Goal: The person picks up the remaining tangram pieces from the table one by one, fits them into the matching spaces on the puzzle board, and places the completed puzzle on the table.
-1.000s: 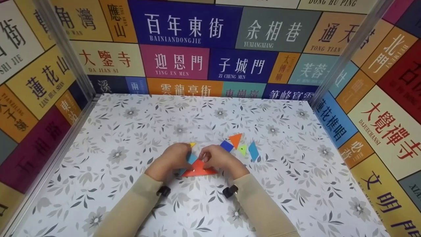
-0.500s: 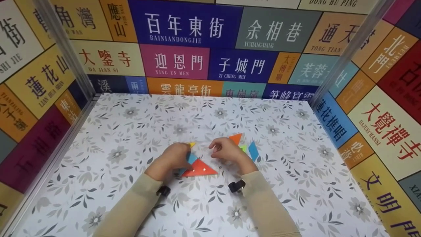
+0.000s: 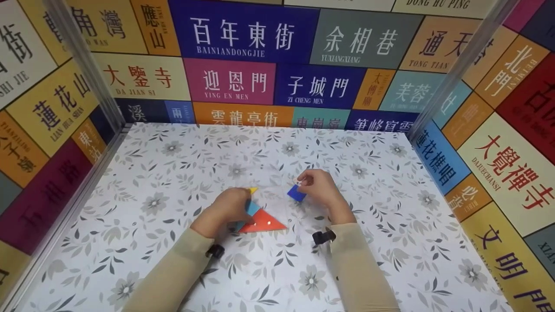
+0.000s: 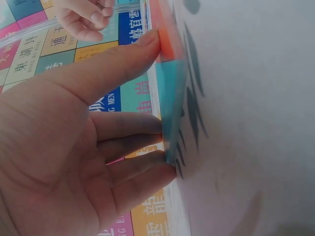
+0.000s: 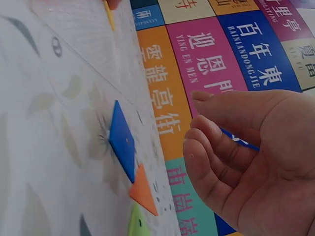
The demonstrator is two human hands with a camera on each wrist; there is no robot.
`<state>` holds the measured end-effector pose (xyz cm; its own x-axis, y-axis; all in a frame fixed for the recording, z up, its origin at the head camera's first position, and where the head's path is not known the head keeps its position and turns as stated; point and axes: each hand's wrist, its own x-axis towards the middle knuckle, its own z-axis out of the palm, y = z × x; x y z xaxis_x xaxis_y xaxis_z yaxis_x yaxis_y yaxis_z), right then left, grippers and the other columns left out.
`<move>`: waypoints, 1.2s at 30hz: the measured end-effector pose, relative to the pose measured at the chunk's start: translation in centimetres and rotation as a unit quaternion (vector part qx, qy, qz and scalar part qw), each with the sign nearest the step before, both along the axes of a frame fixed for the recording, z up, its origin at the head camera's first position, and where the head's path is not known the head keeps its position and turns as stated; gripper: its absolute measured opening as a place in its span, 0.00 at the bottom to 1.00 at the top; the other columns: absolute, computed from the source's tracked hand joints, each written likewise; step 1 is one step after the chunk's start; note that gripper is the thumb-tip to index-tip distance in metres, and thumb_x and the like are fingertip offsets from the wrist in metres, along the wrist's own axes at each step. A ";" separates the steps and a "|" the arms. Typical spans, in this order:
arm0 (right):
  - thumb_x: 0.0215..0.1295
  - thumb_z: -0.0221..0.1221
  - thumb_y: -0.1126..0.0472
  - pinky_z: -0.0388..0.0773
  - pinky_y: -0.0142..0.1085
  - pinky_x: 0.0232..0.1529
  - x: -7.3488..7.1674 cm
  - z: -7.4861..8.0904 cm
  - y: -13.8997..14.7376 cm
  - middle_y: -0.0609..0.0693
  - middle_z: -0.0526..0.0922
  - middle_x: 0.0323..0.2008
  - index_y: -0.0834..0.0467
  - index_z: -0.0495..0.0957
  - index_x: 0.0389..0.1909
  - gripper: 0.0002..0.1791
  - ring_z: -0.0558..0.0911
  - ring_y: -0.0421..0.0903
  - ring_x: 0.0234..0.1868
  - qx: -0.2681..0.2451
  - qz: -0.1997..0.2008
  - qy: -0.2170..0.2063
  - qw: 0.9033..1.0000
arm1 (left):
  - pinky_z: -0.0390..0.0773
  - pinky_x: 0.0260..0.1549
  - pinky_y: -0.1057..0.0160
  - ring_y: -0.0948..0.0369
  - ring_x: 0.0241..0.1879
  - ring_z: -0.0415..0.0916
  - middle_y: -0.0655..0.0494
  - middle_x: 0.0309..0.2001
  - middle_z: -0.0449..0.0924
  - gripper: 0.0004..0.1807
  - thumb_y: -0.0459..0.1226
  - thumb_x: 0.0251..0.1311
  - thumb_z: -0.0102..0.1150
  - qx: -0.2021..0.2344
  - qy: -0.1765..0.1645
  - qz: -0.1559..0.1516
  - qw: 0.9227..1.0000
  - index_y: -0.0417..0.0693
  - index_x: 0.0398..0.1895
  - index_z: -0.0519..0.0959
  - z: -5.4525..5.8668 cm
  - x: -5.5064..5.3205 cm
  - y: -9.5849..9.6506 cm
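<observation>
My left hand (image 3: pixel 223 212) lies over a group of flat tangram pieces. Its thumb presses on the red triangle (image 3: pixel 266 222), and the other fingertips touch the light blue piece (image 4: pixel 170 93) in the left wrist view. A yellow piece (image 3: pixel 253 190) pokes out beyond that hand. My right hand (image 3: pixel 323 186) hovers with loosely bent fingers over the dark blue square (image 3: pixel 296 194). Nothing sits between its fingers, which are apart from the square in the right wrist view. Beside the square lie an orange triangle (image 5: pixel 144 191) and a green triangle (image 5: pixel 138 223), both hidden in the head view.
The tabletop (image 3: pixel 173 182) bears a white covering printed with grey flowers and leaves. Colourful panels (image 3: pixel 243 30) with Chinese lettering wall it in at the back and on both sides. A black band (image 3: pixel 324 236) sits on the right wrist.
My right hand has left the red triangle and moved right and away from me, now covering the orange, green and light blue pieces while the dark blue square shows. The left hand stays put.
</observation>
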<state>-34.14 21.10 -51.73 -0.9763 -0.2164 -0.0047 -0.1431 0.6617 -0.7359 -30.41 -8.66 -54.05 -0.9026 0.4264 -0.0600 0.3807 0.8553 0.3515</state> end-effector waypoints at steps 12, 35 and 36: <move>0.67 0.69 0.62 0.82 0.46 0.47 -0.7 0.5 3.8 0.57 0.86 0.44 0.62 0.85 0.53 0.16 0.83 0.53 0.45 0.030 -0.060 -0.006 0.998 | 0.72 0.35 0.57 0.56 0.31 0.69 0.57 0.28 0.75 0.24 0.48 0.44 0.87 0.006 -0.007 0.006 1.000 0.48 0.32 0.79 -0.1 -0.1 0.0; 0.65 0.70 0.62 0.80 0.53 0.59 -1.1 -1.1 6.2 0.63 0.82 0.59 0.59 0.78 0.63 0.26 0.82 0.58 0.53 0.104 -0.128 -0.112 0.980 | 0.77 0.43 0.55 0.56 0.36 0.72 0.57 0.34 0.80 0.26 0.48 0.44 0.87 -0.007 -0.030 0.023 0.999 0.48 0.41 0.83 0.1 -0.1 0.2; 0.64 0.71 0.62 0.80 0.54 0.60 -1.1 -1.1 6.2 0.63 0.83 0.59 0.59 0.78 0.63 0.26 0.82 0.58 0.54 0.107 -0.130 -0.116 0.979 | 0.77 0.43 0.55 0.56 0.36 0.73 0.58 0.34 0.80 0.26 0.48 0.44 0.87 -0.007 -0.031 0.024 0.999 0.48 0.42 0.83 0.1 -0.1 0.2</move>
